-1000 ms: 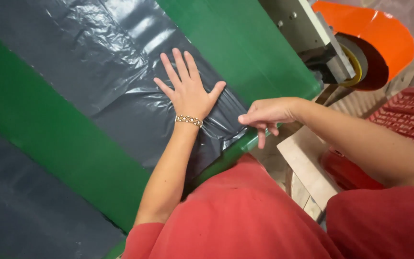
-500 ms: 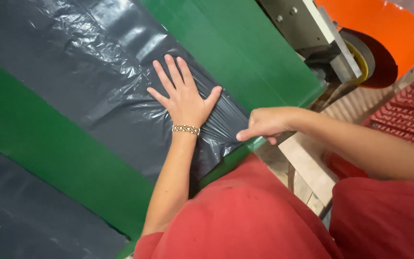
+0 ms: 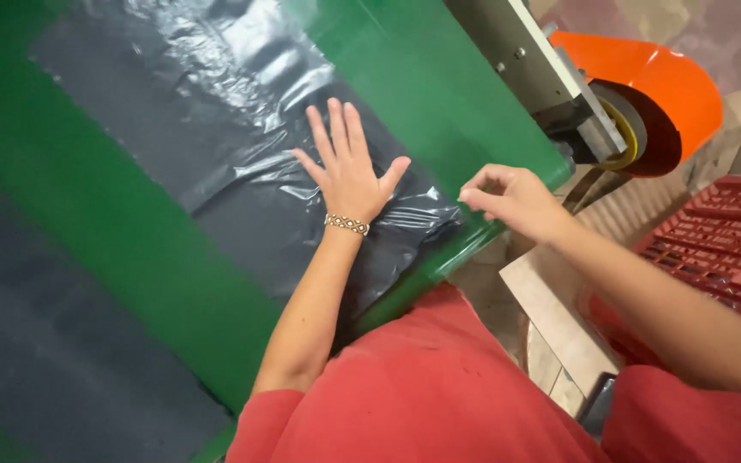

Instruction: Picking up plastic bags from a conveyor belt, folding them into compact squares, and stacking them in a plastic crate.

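My one head camera looks steeply down, close over the green table [image 3: 130, 249], tilted, its edge running diagonally through frame.
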